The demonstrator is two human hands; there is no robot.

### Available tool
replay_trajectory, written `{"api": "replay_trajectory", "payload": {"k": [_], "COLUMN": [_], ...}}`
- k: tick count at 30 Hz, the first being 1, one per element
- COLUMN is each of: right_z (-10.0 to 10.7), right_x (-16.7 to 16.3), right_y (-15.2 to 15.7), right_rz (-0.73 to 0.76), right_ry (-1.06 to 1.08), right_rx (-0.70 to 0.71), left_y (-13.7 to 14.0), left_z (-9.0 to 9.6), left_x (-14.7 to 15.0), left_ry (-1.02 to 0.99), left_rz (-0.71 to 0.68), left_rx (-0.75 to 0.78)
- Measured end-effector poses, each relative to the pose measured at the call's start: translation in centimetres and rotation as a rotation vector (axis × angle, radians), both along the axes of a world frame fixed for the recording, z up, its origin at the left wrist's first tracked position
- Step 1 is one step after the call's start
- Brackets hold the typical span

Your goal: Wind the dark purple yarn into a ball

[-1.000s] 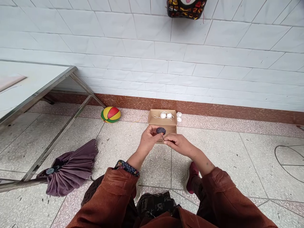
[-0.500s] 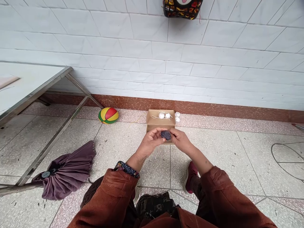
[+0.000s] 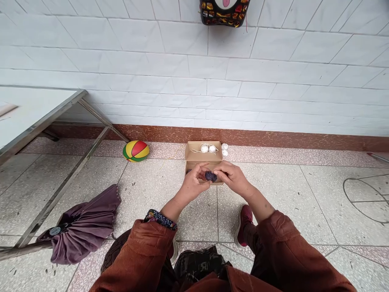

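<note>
Between my hands is a small dark purple-grey ball of yarn (image 3: 210, 176). My left hand (image 3: 194, 180) cups it from the left, fingers curled behind and thumb below. My right hand (image 3: 232, 177) pinches its right side with thumb and fingers. Just beyond and beneath my hands stands an open cardboard box (image 3: 190, 151), partly covered by them. Two white yarn balls (image 3: 208, 149) with loose strands lie in its far section. Two more white balls (image 3: 225, 150) rest on the floor against the box's right side.
A colourful ball (image 3: 136, 151) lies by the wall, left of the box. The metal-framed table (image 3: 45, 101) stands at left, with a folded purple umbrella (image 3: 85, 227) near its leg. A wire frame (image 3: 366, 200) lies at right. A patterned black object (image 3: 225, 14) hangs on the wall.
The yarn ball has turned a little in my hands, and my right fingers have shifted over its top right side. The whole view has moved slightly.
</note>
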State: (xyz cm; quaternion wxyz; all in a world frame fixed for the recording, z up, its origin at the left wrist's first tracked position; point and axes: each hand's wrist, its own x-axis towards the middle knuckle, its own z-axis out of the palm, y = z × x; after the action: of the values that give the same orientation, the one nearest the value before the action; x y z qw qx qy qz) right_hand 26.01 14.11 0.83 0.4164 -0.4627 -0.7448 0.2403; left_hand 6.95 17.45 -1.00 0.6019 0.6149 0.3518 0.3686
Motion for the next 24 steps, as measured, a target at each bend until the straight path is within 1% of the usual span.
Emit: {"api": "replay_trajectory", "payload": {"k": [2,3,4,6,9,12,16,18,20,22,24], "right_z": [-0.7,-1.1,-1.5,-2.3,-3.0,-3.0,-1.5,-0.6,0.1,0.2,-0.1], "right_x": [0.3,0.3,0.3,0.1,-0.4,-0.8,-0.6,-0.2,0.3,0.8,1.2], "right_y": [0.3,0.5,0.6,0.7,0.5,0.0,-0.9,-1.3,-1.4,-1.3,-1.0], "right_rz": [-0.089,-0.126,-0.157,-0.179,-0.137,-0.087,0.083,0.133,0.088,-0.012,-0.124], "right_ry": [0.011,0.019,0.025,0.021,-0.026,-0.073,-0.085,-0.057,-0.005,0.057,0.109], "right_rx": [-0.01,-0.029,-0.053,-0.109,-0.167,-0.196,-0.163,-0.112,-0.05,-0.002,0.0], "left_y": [-0.3,-0.3,-0.3,-0.3,0.0,0.3,0.8,0.9,0.8,0.5,0.1], "left_z": [0.4,0.5,0.6,0.7,0.7,0.7,0.3,0.0,-0.3,-0.2,0.2], "left_x": [0.1,0.2,0.3,0.6,1.0,1.4,1.6,1.7,1.8,1.9,1.8], "left_ry": [-0.086,-0.131,-0.171,-0.226,-0.267,-0.261,-0.158,-0.083,-0.02,0.009,-0.011], "left_rz": [-0.111,-0.143,-0.155,-0.134,-0.024,0.089,0.172,0.165,0.126,0.059,-0.036], "left_rx": [-0.035,-0.059,-0.082,-0.128,-0.191,-0.219,-0.154,-0.115,-0.09,-0.074,-0.08]}}
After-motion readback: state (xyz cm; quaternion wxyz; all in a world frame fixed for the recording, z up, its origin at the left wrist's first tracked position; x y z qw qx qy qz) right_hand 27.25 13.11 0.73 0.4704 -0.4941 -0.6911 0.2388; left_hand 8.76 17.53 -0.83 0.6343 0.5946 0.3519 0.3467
